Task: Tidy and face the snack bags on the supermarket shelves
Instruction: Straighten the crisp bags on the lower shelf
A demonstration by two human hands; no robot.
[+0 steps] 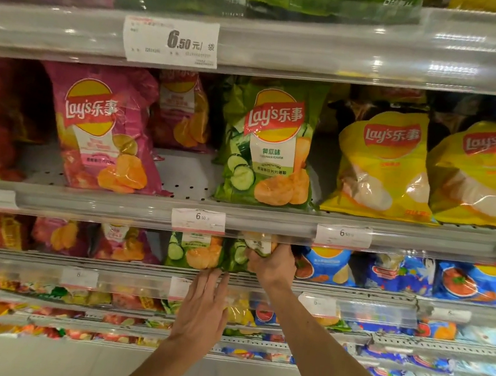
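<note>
**Both hands at the green cucumber bags**

The person works on the shelf under the middle one, where two green cucumber bags stand side by side behind the price rail. The right hand [272, 264] has its fingers curled round the right green bag [241, 253], probably to pull it upright and forward (its face is partly hidden by the rail). The left hand [203, 306] lies flat with straight fingers, its tips touching the shelf edge [130, 266] just below the left green bag [194, 251], seemingly steadying the row; it holds nothing.
</note>
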